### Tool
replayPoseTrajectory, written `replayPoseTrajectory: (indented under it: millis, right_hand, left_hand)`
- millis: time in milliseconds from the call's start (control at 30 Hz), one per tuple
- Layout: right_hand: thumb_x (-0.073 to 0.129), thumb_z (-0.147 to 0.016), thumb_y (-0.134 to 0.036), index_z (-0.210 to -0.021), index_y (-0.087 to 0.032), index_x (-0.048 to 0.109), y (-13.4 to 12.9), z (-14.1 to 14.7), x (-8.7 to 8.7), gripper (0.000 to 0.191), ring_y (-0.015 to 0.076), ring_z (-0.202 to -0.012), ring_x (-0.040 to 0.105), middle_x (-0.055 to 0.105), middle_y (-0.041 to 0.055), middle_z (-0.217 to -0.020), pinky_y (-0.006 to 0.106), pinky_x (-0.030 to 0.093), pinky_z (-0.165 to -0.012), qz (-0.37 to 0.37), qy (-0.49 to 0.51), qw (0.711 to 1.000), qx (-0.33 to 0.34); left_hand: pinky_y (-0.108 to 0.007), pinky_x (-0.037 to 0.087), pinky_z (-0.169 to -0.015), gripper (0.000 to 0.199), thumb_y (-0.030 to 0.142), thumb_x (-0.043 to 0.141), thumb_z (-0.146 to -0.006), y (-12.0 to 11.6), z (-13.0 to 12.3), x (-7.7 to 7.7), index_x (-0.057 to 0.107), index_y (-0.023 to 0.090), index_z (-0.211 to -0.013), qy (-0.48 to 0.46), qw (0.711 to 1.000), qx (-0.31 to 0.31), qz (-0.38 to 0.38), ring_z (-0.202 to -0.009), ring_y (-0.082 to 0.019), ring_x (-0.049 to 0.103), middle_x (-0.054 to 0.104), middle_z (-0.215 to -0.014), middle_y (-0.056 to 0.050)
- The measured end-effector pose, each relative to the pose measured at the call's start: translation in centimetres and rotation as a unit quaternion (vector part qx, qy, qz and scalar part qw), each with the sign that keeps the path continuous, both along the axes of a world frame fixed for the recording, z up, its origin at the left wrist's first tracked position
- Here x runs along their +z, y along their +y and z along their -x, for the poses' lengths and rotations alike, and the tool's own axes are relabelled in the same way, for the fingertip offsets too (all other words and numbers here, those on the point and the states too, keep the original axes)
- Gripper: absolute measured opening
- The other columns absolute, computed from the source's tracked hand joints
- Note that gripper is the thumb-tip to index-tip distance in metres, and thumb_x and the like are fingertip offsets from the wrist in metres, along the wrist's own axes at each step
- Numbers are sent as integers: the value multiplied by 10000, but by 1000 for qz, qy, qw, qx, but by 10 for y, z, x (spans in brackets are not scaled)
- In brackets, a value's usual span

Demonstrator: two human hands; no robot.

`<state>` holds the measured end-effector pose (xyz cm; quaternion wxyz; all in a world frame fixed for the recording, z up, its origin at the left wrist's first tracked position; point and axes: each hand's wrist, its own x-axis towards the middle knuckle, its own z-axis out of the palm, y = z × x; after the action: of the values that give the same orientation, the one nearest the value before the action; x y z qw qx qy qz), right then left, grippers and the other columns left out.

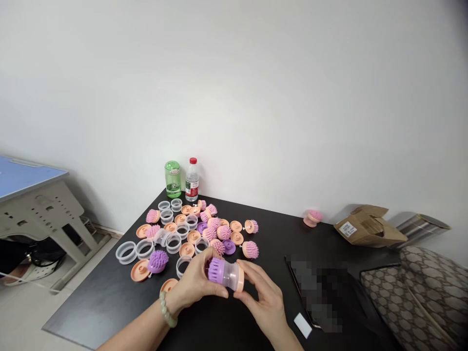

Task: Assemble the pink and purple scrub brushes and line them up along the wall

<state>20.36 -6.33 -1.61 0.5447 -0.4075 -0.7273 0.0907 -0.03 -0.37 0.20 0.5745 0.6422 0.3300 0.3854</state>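
A white wall (256, 97) rises behind a black table (95, 302) that spreads across the lower frame. A blue-topped desk (29, 178) stands at far left, while a patterned bag (435, 282) occupies the lower right, near an open cardboard box (369, 226).

At lower center, a person's left hand (195, 278), with a beaded bracelet (167, 310) at the wrist, and right hand (265, 297) hold a brush (226, 275) between them above the table. The left fingers grip its purple bristled end; the right fingers pinch its peach end, with a clear section between.

A green container (173, 180) and a red-capped bottle (192, 183) stand side by side at the table's back edge, left of center. In front of them lie scattered clear rings (119, 253), pink bristled heads (250, 249), a purple bristled head (158, 262) and peach discs (139, 271). A lone pink-topped piece (312, 218) sits by the wall right of center, and a small white block (302, 325) lies at lower right, near the right hand
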Motion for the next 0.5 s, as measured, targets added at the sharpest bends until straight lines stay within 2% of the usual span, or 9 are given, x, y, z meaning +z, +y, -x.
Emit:
replayPoseTrajectory:
  millis: [133, 300, 500]
  right_hand:
    - [716, -901, -338, -1326, -263, 636, 0, -1, 3, 439, 261, -1046, 726, 734, 105, -1171, 369, 635, -890, -41, -23, 999, 2]
    - [642, -923, -111, -1296, -235, 658, 0, -1, 9, 393, 255, -1068, 706, 722, 118, -1173, 387, 628, -894, -80, -50, 995, 12]
    - [621, -884, -14, -1311, -196, 636, -2, -3, 11, 464, 250, -1130, 687, 702, 137, -1228, 377, 611, -945, -81, -70, 994, 16]
  left_hand:
    - [-232, 284, -607, 736, 645, 911, -414, 0, 0, -2, 553, 163, -838, 11, 1000, 0, -1, -684, -121, 403, 528, -782, 30]
    - [-228, 263, -586, 723, 656, 904, -412, -2, -3, -4, 525, 169, -789, 2, 999, -1, 33, -665, -113, 378, 494, -740, 42]
    - [-233, 269, -591, 705, 645, 907, -431, -3, -4, -3, 538, 165, -792, -10, 999, -12, 42, -666, -115, 390, 502, -740, 38]
